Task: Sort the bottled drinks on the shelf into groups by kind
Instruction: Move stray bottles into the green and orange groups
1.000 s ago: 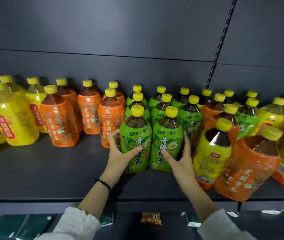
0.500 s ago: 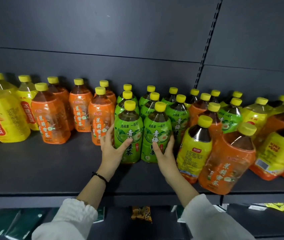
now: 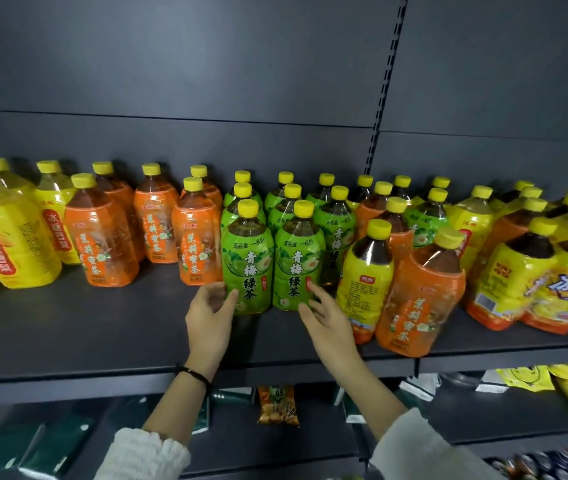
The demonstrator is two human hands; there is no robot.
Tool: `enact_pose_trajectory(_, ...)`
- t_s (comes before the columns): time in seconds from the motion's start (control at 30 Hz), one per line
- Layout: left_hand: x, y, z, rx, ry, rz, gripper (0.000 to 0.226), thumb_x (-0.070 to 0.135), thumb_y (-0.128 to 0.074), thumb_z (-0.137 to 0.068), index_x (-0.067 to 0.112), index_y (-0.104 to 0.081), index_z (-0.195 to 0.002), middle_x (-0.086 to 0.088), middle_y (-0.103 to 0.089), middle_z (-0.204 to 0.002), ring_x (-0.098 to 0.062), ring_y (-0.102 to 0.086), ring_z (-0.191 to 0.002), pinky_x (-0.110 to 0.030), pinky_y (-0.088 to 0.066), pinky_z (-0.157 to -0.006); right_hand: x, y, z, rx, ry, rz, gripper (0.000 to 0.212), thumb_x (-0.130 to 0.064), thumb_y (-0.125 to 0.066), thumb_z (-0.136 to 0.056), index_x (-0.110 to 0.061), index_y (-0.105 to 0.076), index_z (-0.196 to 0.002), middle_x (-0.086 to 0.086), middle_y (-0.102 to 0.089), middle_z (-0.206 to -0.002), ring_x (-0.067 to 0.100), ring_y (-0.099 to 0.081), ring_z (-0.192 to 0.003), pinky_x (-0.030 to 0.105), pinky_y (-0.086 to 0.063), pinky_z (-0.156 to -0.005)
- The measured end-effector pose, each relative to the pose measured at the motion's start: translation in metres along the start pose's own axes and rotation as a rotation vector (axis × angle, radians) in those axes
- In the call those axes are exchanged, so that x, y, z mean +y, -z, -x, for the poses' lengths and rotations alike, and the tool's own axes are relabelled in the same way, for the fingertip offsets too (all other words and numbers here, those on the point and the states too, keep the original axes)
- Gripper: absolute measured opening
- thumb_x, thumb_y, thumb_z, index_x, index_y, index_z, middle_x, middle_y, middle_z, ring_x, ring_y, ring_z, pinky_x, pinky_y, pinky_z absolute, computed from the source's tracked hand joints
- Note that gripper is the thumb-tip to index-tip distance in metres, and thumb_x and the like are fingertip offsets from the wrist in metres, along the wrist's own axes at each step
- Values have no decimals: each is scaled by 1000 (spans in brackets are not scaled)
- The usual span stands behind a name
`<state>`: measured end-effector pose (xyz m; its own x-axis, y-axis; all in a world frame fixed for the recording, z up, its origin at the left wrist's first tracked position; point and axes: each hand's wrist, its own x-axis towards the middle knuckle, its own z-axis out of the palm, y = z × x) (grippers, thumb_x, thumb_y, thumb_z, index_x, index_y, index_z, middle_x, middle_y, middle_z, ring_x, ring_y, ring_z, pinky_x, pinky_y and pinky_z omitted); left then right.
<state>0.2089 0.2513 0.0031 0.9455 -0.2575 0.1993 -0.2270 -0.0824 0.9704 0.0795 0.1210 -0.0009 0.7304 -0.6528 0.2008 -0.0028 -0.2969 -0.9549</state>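
Two slack hands, nothing held: left hand (image 3: 210,308) with fingers relaxed and uncurled, thumb at or barely off the lower side of the left green bottle (image 3: 247,261); right hand (image 3: 327,318) with fingers spread, tips close by the foot of the right green bottle (image 3: 298,263), contact too blurred to call. Between the two hands, both green bottles upright, side by side and touching, at the front of a block of green ones reaching back toward the shelf wall. Just left of the left hand, upright orange bottles (image 3: 192,244); well beyond those, yellow bottles (image 3: 8,244). Just right of the right hand, a yellow-labelled bottle (image 3: 365,271) of dark tea and, touching it, a tilted orange bottle (image 3: 421,289). Further right and behind, mixed bottles (image 3: 476,216) of orange, green and yellow, not yet sorted, all on the shelf (image 3: 102,334). Judged as the close of squaring up the green group, left half in order. Next, probably: reach right, close round the tilted orange bottle low on its body, lift clear of the yellow-labelled neighbour without knocking it, carry across to the orange group left of the left hand.
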Motion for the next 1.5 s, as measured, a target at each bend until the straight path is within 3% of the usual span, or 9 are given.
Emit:
enact_pose_trajectory(0.27, 26, -51, 72, -271, -95, 27, 30, 36, -67, -85, 26, -59, -112, 10, -61, -116, -4, -55, -109, -18, -42, -87, 13, 107, 55, 438, 81, -34, 6, -18, -66, -89, -24, -63, -87, -2, -67, -82, 21, -64, -79, 26, -52, -71)
enact_pose_trajectory(0.37, 40, -89, 89, -357, -121, 46, 62, 50, -67, -77, 32, -45, -133, 14, -47, -135, -2, -42, -125, -25, -37, -100, 18, 149, 54, 554, 125, -10, 28, -22, -75, -81, -19, -52, -96, 0, -54, -90, 17, -54, -82, 17, -47, -67)
enact_pose_trajectory(0.5, 50, -133, 98, -332, -111, 126, 93, 61, -73, -68, 38, -25, -145, 14, -33, -147, -3, -31, -135, -32, -33, -109, 32, 187, 26, 319, 38, 17, 93, -42, -87, -62, -31, -30, -134, -3, -36, -133, 12, -43, -115, 28, -43, -94)
enact_pose_trajectory(0.57, 53, -149, 99, -304, -114, 166, 94, 55, -76, -68, 36, -26, -145, 14, -39, -143, 1, -38, -131, -31, -39, -106, 33, 199, 13, 141, 38, -41, 101, -46, -86, -60, -38, -23, -139, -3, -38, -139, 14, -43, -123, 35, -43, -100)
enact_pose_trajectory(0.9, 44, -170, 90, -80, -219, 47, 74, 26, -76, -77, 27, -36, -140, 5, -52, -134, -9, -48, -122, -27, -44, -100, 38, 222, 3, -160, 55, -137, 87, -40, -77, -65, -33, -34, -140, -12, -54, -130, 3, -54, -117, 27, -51, -92)
enact_pose_trajectory(1.07, 44, -164, 82, -186, -158, 113, 69, 28, -76, -78, 33, -38, -135, 11, -50, -130, -8, -45, -124, -23, -44, -98, 34, 206, 9, -193, 67, -166, 83, -40, -76, -67, -39, -34, -138, -17, -54, -127, 0, -55, -115, 22, -51, -87)
enact_pose_trajectory(1.17, 40, -154, 86, -271, -122, 189, 78, 54, -69, -76, 35, -34, -143, 12, -44, -144, -6, -39, -133, -39, -40, -109, 32, 200, 11, -148, 88, -180, 80, -36, -79, -66, -37, -40, -137, -17, -58, -124, 0, -58, -112, 21, -53, -85)
enact_pose_trajectory(1.37, 30, -121, 111, -529, -223, 75, 95, 78, -61, -65, 40, -28, -145, 13, -21, -154, -2, -22, -142, -28, -32, -109, 21, 176, 24, -157, 131, -233, 66, -23, -80, -70, -42, -49, -125, -14, -63, -120, 1, -61, -109, 19, -54, -83)
enact_pose_trajectory(1.5, 40, -100, 105, -598, -81, 207, 97, 57, -85, -51, 33, -40, -133, 5, -59, -129, -10, -58, -118, -23, -51, -87, 6, 142, 33, -222, 163, -219, 71, -24, -81, -68, -33, -51, -132, -12, -64, -124, 5, -61, -113, 25, -53, -89)
